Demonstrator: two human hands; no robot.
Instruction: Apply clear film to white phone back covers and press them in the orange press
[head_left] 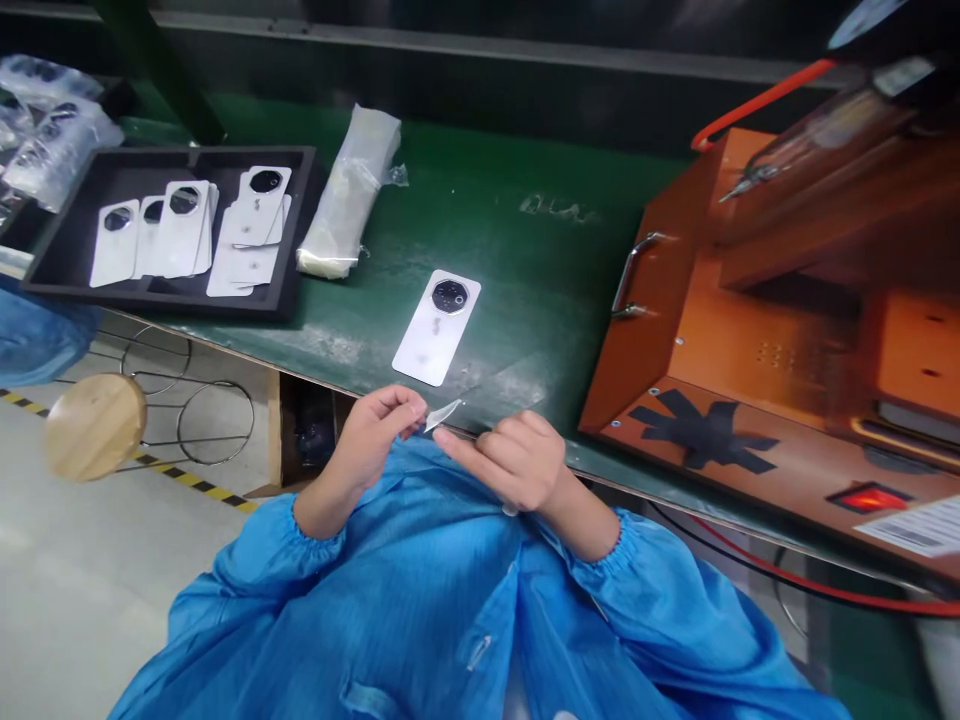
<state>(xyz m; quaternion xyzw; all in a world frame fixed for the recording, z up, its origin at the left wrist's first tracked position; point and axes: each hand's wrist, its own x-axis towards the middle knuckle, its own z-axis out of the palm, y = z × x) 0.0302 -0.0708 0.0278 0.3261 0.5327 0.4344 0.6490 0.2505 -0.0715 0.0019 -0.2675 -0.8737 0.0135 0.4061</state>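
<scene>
Just below the centre of the frame, a small whitish film [442, 414], thin, slightly curved, tapering up toward the right. Is pinched at its left end in the left hand [367, 440]; has the right hand's [517, 460] extended index finger just below, contact hard to tell. Higher, near the frame's centre, a white phone-shaped panel [429, 345] with rounded corners. Lies flat on the green tabletop [517, 270], slanting, upper end toward the right. Bears a dark, shiny-rimmed camera unit [450, 296] there, a small grey mark [436, 325] midway.
</scene>
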